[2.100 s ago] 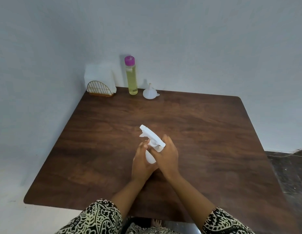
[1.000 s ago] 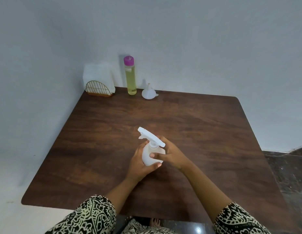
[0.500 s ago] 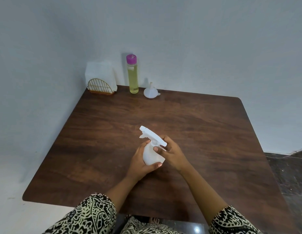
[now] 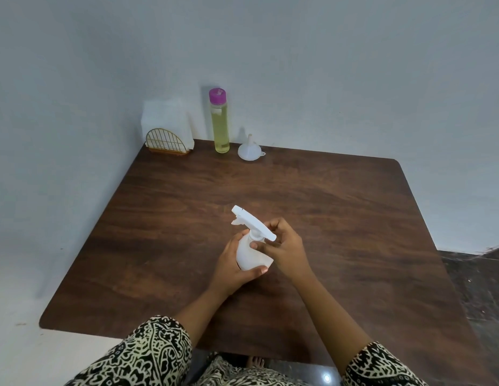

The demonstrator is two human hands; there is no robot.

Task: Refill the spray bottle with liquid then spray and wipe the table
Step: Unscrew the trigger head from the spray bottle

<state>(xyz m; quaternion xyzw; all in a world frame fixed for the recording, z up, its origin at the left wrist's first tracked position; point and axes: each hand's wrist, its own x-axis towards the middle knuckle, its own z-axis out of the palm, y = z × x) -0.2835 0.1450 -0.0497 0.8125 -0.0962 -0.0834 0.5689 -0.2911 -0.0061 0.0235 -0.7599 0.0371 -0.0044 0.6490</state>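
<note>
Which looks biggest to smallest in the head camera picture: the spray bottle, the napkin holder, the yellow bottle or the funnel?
Top, unranked: the spray bottle and the napkin holder look about alike, and the spray bottle is nearer the camera.
Next: the yellow bottle, tall but thin.
Smallest: the funnel.

One wide view only — from the person's head at the near edge of the table [image 4: 340, 207], facing forward and down, close over it, toward the wall [image 4: 326, 65].

The white spray bottle [image 4: 249, 257], head on, sits gripped in the left hand [image 4: 230, 267], the right hand [image 4: 285, 246] pinching its neck. Well beyond both stand a bottle of yellow liquid [image 4: 221, 129] and a mouth-down white funnel [image 4: 249, 151].
</note>
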